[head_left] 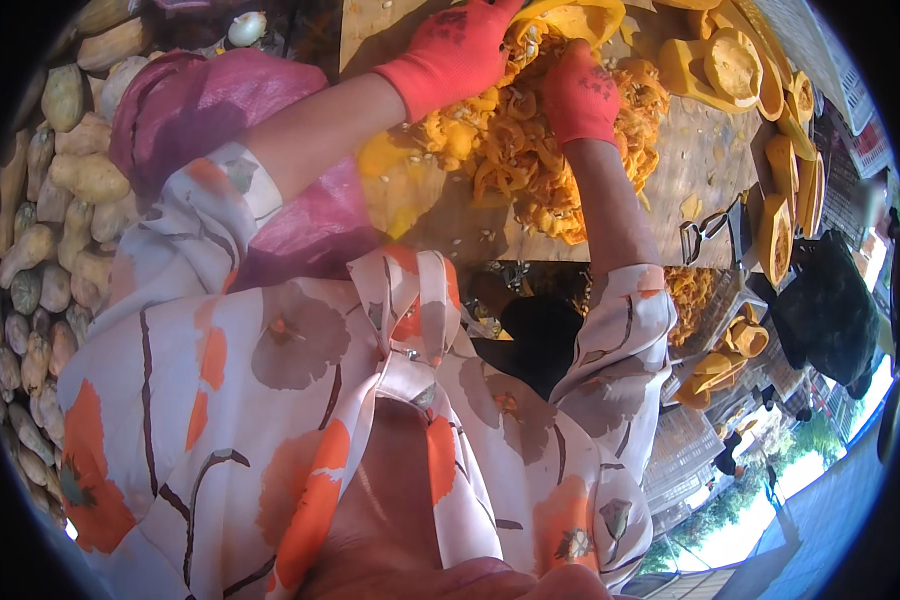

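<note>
Plywood board [712, 165] | left hand [455, 58], right hand [582, 98] extended, apart, by orange pulp [510, 168] | grips unclear

Forearms [342, 135] extended, left hand [455, 55] gloved, right hand [581, 95] gloved, backs upward

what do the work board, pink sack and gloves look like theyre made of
Work board: probably plywood, matt, from its flat, tan, grainy face. Pink sack: likely thin plastic, perhaps woven, faintly shiny, judging by its creases and highlights. Gloves: maybe knit fabric, possibly coated; they fit closely, but their finish is unclear.
</note>
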The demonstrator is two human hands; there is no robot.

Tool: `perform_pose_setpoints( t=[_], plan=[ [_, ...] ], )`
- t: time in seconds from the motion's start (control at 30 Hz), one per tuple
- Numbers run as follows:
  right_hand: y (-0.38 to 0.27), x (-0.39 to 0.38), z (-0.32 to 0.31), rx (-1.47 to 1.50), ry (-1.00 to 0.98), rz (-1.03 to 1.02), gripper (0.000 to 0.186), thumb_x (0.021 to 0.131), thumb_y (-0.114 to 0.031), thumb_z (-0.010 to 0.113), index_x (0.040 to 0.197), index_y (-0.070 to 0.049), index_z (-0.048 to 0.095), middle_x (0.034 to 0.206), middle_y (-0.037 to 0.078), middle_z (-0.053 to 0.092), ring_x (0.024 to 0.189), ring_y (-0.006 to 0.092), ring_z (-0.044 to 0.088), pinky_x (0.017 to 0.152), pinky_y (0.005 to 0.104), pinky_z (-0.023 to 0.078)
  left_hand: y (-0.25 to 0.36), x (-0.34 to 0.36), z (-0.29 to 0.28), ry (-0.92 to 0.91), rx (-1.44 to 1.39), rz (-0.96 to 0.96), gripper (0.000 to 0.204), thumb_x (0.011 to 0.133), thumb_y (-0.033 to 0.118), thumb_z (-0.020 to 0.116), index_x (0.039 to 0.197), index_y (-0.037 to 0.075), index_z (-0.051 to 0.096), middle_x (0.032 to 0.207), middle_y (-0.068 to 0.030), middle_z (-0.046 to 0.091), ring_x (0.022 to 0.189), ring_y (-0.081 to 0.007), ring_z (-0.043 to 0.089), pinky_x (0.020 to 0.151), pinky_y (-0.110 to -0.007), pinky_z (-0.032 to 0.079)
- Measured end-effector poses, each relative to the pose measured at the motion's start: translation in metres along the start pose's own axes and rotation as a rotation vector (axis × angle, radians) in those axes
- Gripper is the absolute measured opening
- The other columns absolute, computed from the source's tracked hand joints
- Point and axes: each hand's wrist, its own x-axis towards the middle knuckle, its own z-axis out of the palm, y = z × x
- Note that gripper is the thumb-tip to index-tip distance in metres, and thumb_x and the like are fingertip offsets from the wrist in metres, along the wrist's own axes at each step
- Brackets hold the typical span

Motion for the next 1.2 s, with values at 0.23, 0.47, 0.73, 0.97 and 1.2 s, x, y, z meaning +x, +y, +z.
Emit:
perform_pose_setpoints(
  t=[0.23,0.47,0.73,0.97,1.2],
  plan=[
    [-0.02,-0.036,-0.024,0.071,-0.139,-0.074,0.018,0.086,-0.019,0.053,0.095,-0.004,0.055,0.082,0.022,0.068,0.083,0.0402,0.066,0.073,0.0485,0.05,-0.006,0.0,0.009,0.12,-0.137,0.059,0.072,0.078,0.0,0.052,0.147,0.007,0.03,0.109,-0.0279,0.061,0.096,-0.0431,0.06,0.081,-0.047,0.048],
    [-0.007,0.013,-0.019,0.009,0.096,-0.034,0.016,0.088,-0.018,0.052,0.097,-0.005,0.051,0.082,0.02,0.068,0.078,0.0392,0.067,0.067,0.0465,0.051,-0.003,0.005,0.013,0.118,-0.218,0.01,0.071,0.079,0.002,0.054,0.146,0.007,0.03,0.117,-0.0276,0.058,0.105,-0.0428,0.058,0.09,-0.044,0.047],
    [0.008,-0.007,-0.029,0.027,-0.048,-0.034,0.018,0.089,-0.021,0.051,0.1,-0.007,0.051,0.083,0.02,0.067,0.08,0.0417,0.065,0.069,0.0498,0.049,-0.03,0.013,0.034,0.103,-0.015,0.009,0.077,0.083,0.015,0.067,0.149,0.022,0.028,0.128,-0.0204,0.055,0.115,-0.0366,0.054,0.097,-0.042,0.045],
    [0.008,-0.011,-0.025,0.062,0.085,-0.346,0.017,0.086,-0.018,0.054,0.101,-0.009,0.051,0.081,0.016,0.066,0.074,0.0362,0.066,0.06,0.0447,0.05,-0.012,0.027,0.014,0.206,-0.046,0.241,0.07,0.082,0.007,0.061,0.146,0.012,0.033,0.122,-0.0222,0.058,0.105,-0.0398,0.06,0.086,-0.042,0.05],
    [0.041,-0.061,-0.029,-0.032,0.075,-0.404,0.023,0.086,-0.019,0.056,0.108,-0.012,0.052,0.088,0.011,0.062,0.069,0.0302,0.066,0.055,0.0433,0.05,0.028,0.039,-0.019,0.473,-0.222,0.348,0.068,0.081,0.007,0.068,0.142,0.008,0.037,0.114,-0.0208,0.063,0.1,-0.0346,0.063,0.08,-0.039,0.051]
  ],
)
